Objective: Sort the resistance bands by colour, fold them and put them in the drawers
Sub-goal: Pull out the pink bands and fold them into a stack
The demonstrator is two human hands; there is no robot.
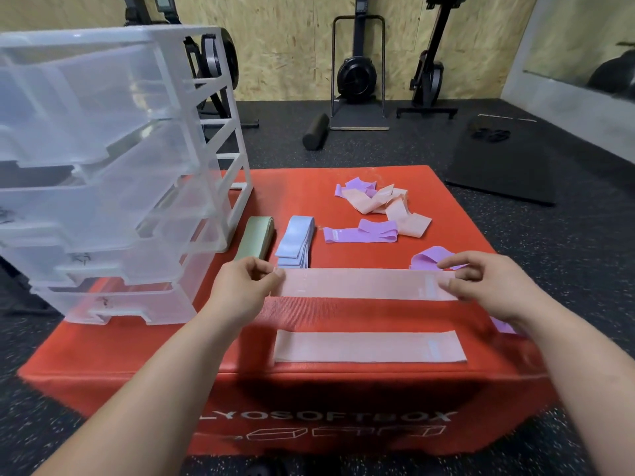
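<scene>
The left hand [240, 286] and right hand [491, 286] each pinch one end of the pale pink fabric resistance band [364, 285], holding it taut just above the red padded surface [292, 187]. Hold both edges level. Align it over the flat pink band [369, 347] lying nearer, then lower it evenly.

This is a gym: upright rowing machines [357, 73] stand along the far chipboard wall [285, 46], with a foam roller [315, 131] and a black exercise mat [505, 166] on the speckled rubber floor [281, 146]. Near, a red soft plyo box [343, 389] carries resistance bands [378, 201].
</scene>
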